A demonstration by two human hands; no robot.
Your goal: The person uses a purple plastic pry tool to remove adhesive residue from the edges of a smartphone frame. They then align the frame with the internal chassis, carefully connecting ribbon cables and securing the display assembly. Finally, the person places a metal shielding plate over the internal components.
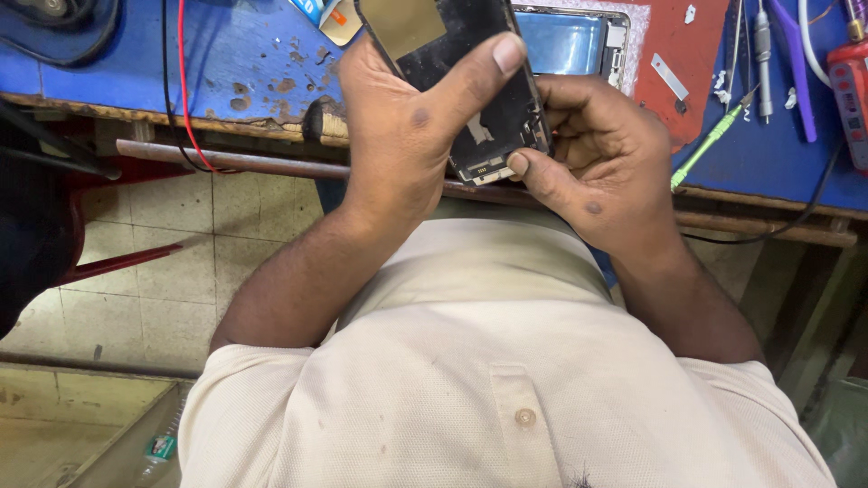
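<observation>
My left hand (407,136) grips a black phone screen panel (470,108) with its inner side up, thumb stretched across the back. My right hand (597,154) is curled at the panel's lower right corner, thumb pressing near the bottom edge by the connector end. A green-handled tool (710,145) sticks out from behind my right hand; whether the hand holds it cannot be told. Behind the panel an opened phone body (570,41) lies on a red mat (678,54).
The blue worn workbench (244,63) has a chipped front edge. Red and black wires (183,81) hang over its left side. Screwdrivers, tweezers (762,54) and a red device (850,90) lie at the right. A tiled floor (181,262) shows below; a bottle (161,449) lies bottom left.
</observation>
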